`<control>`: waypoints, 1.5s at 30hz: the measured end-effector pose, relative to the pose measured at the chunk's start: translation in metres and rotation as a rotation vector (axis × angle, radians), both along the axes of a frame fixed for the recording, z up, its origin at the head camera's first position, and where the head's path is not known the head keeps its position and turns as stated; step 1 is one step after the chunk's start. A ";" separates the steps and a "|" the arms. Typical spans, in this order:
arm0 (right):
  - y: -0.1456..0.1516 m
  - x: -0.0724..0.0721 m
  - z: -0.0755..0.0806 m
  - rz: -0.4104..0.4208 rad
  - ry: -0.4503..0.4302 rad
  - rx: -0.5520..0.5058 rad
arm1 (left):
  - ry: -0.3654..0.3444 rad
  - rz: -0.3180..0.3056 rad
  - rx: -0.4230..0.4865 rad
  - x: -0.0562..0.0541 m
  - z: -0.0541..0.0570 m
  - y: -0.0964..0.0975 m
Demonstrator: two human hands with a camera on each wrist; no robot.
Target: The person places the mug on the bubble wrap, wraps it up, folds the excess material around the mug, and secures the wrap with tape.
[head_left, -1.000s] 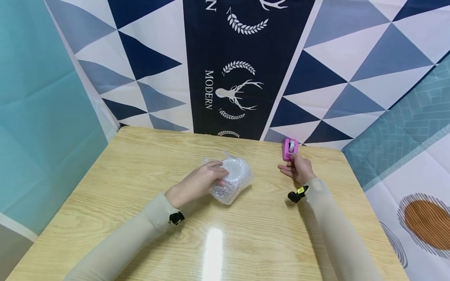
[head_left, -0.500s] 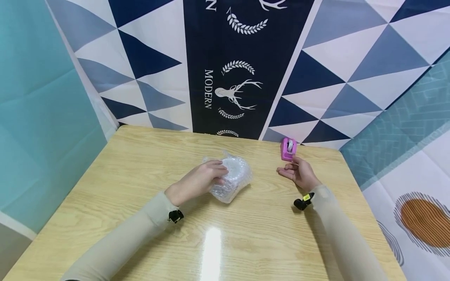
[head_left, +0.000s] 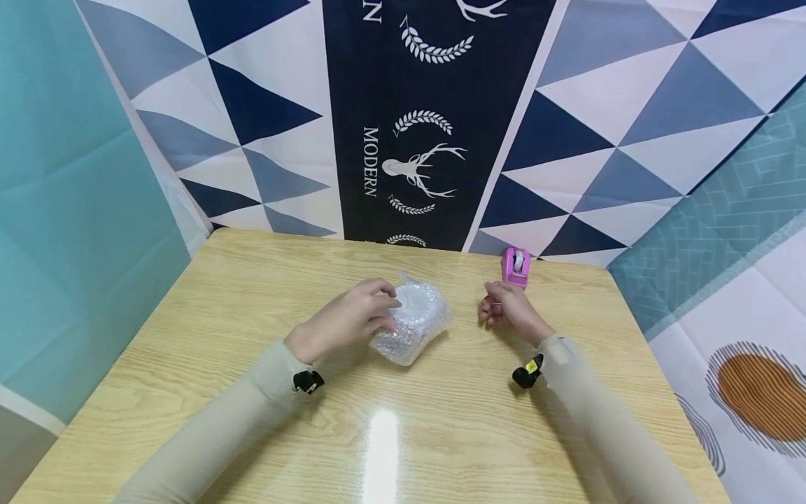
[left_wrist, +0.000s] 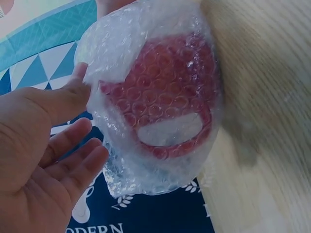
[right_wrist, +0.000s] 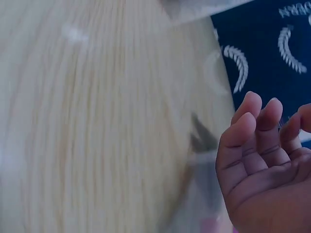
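A bundle of bubble wrap (head_left: 418,304) sits on the wooden table; inside it a red mug (left_wrist: 170,73) shows, its handle facing the left wrist camera. My left hand (head_left: 352,315) is at the bundle's left side, fingers loosely bent and spread, one fingertip (left_wrist: 80,73) right at the wrap's edge. To the right, my right hand (head_left: 511,308) hovers over the table in front of a pink tape dispenser (head_left: 515,267). Its fingers are curled, with thumb and forefinger close together at the tips in a pinch on a barely visible clear piece of tape.
The wooden table (head_left: 264,420) ends at a patterned cloth wall (head_left: 277,119) close behind the dispenser. A teal cloth (head_left: 82,210) hangs along the left side. Light glares off the table top in front of the bundle.
My right hand has pulled back from the dispenser and moved left toward the bundle. My left hand has eased slightly left, loosening from the wrap. Bundle and dispenser stay in place.
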State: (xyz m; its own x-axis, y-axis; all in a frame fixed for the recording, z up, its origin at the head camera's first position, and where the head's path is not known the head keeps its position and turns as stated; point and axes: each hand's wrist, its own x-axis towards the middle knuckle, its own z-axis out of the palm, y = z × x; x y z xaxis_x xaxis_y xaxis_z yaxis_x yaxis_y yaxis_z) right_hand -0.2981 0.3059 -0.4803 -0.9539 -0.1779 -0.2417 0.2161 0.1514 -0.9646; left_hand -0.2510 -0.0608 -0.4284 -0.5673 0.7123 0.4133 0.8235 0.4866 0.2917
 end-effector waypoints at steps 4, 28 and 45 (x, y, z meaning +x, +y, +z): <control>-0.017 0.004 0.011 0.046 0.051 -0.003 | -0.021 0.014 -0.015 -0.001 0.004 -0.001; -0.123 0.044 0.099 0.464 0.289 -0.132 | -0.369 -0.009 0.193 -0.024 0.044 0.022; -0.121 0.035 0.105 0.282 0.352 0.491 | -0.390 0.066 0.212 -0.024 0.038 0.002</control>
